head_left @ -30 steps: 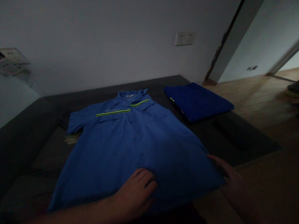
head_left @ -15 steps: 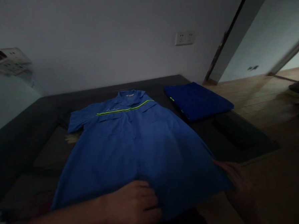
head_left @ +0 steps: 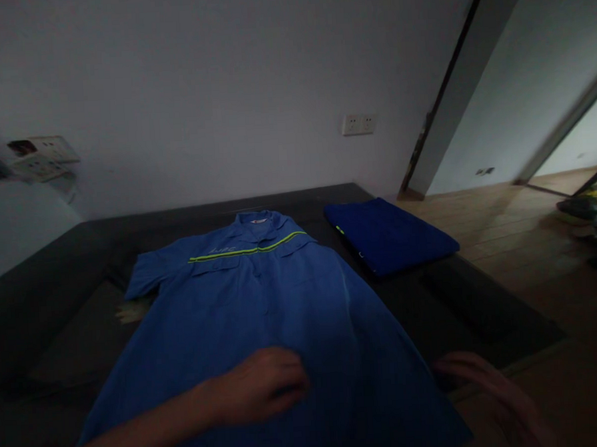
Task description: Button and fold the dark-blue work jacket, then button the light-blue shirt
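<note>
A blue short-sleeved work shirt point(head_left: 263, 305) with a yellow-green chest stripe lies spread, front up, its collar at the far end. Over its lower middle is my left hand point(head_left: 264, 385), with the fingers curled in. No gathered cloth shows between them. My right hand point(head_left: 481, 380) is at the shirt's right side edge near the hem, dim and blurred. Its fingers are bent but apart, and the fingertips come close to the cloth; whether they touch it is unclear. The shirt's right sleeve is not seen spread out.
A folded dark blue garment point(head_left: 392, 235) lies right of the shirt on the dark tabletop point(head_left: 463, 308). Behind stands a pale wall with a double socket point(head_left: 358, 124). More sockets point(head_left: 45, 157) are at left. Piled items point(head_left: 592, 208) lie on the wooden floor at right.
My left hand has moved up the shirt from the hem. My right hand has come off the lower corner and shifted outward. A crease now runs down the shirt's right front. The view has tilted up.
</note>
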`<action>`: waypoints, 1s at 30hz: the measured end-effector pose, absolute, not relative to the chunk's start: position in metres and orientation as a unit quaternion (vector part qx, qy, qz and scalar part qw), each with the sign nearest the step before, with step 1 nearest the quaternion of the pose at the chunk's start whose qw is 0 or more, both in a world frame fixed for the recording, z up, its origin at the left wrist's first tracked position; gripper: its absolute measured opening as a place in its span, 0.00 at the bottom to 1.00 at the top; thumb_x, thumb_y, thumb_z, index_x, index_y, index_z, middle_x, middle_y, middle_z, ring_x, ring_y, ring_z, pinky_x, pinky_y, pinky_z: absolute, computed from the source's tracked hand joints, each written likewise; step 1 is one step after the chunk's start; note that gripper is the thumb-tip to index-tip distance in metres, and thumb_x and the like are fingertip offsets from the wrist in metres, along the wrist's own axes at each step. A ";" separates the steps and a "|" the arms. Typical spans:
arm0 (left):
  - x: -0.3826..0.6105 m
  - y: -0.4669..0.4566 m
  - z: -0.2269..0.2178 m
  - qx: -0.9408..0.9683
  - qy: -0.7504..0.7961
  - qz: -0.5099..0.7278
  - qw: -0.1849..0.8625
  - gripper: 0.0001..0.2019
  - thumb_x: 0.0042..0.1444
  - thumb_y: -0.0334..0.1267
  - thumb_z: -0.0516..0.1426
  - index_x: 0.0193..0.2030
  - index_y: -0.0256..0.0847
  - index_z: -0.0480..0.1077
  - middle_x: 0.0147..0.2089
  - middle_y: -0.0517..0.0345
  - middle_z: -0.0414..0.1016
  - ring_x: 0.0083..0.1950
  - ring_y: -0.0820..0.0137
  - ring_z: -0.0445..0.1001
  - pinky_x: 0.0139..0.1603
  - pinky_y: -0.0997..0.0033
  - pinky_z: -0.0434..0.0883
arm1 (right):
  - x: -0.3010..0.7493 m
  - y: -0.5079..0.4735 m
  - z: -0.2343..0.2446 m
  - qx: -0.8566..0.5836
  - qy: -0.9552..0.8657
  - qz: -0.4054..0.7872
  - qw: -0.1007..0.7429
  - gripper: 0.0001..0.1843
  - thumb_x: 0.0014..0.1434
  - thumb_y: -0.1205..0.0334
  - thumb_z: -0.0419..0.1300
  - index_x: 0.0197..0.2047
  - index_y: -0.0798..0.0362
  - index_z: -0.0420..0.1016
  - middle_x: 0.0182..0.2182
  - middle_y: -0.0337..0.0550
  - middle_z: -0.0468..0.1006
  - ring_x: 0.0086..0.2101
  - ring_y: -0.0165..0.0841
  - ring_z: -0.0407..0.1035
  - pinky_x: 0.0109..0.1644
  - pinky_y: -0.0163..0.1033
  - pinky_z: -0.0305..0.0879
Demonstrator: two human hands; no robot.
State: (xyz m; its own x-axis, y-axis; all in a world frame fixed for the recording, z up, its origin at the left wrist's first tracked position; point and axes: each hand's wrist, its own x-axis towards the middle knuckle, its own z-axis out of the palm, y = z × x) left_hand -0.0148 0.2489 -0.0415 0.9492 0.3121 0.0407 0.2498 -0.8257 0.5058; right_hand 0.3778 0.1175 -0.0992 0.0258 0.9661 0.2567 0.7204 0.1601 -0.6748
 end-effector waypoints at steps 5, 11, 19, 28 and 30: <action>0.011 0.348 -0.049 0.919 0.298 0.182 0.183 0.10 0.60 0.33 0.51 0.47 0.42 0.68 0.49 0.53 0.70 0.52 0.67 0.68 0.56 0.64 0.65 | 0.336 0.189 -0.047 -0.634 -0.643 0.200 0.380 0.19 0.62 0.48 0.51 0.40 0.49 0.78 0.41 0.48 0.78 0.42 0.38 0.73 0.48 0.41 0.69; 0.038 0.458 -0.071 0.847 0.495 0.191 0.009 0.19 0.58 0.38 0.53 0.57 0.41 0.65 0.60 0.47 0.64 0.61 0.58 0.61 0.62 0.56 0.58 | 0.296 0.326 -0.035 -0.553 -0.704 0.284 0.345 0.15 0.60 0.58 0.53 0.45 0.54 0.75 0.41 0.47 0.79 0.41 0.36 0.73 0.47 0.41 0.68; 0.030 0.531 -0.113 0.762 0.637 0.113 0.022 0.26 0.62 0.51 0.47 0.64 0.45 0.58 0.68 0.47 0.56 0.68 0.54 0.52 0.64 0.46 0.51 | 0.261 0.488 -0.061 -0.642 -0.625 0.369 0.247 0.17 0.50 0.74 0.56 0.44 0.59 0.77 0.35 0.50 0.80 0.32 0.34 0.74 0.38 0.38 0.69; 0.027 0.532 -0.127 0.766 0.617 0.179 -0.019 0.26 0.63 0.48 0.46 0.66 0.43 0.56 0.66 0.48 0.59 0.66 0.56 0.56 0.63 0.48 0.55 | 0.231 0.526 -0.086 -0.470 -0.650 0.566 0.190 0.18 0.48 0.56 0.63 0.40 0.58 0.79 0.34 0.45 0.81 0.38 0.39 0.74 0.48 0.42 0.68; 0.028 0.533 -0.125 0.768 0.613 0.184 -0.020 0.25 0.63 0.47 0.45 0.65 0.43 0.56 0.66 0.47 0.59 0.66 0.56 0.57 0.64 0.47 0.55 | 0.226 0.525 -0.087 -0.450 -0.641 0.586 0.207 0.20 0.49 0.53 0.63 0.43 0.57 0.78 0.38 0.47 0.81 0.41 0.40 0.74 0.51 0.45 0.66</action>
State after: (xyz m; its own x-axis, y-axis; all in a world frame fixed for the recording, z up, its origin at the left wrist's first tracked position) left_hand 0.0275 0.5333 -0.1252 0.1812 0.9344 0.3068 0.9491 -0.2479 0.1943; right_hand 0.2264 0.5246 -0.0872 -0.5091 0.8194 -0.2633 0.3348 -0.0934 -0.9377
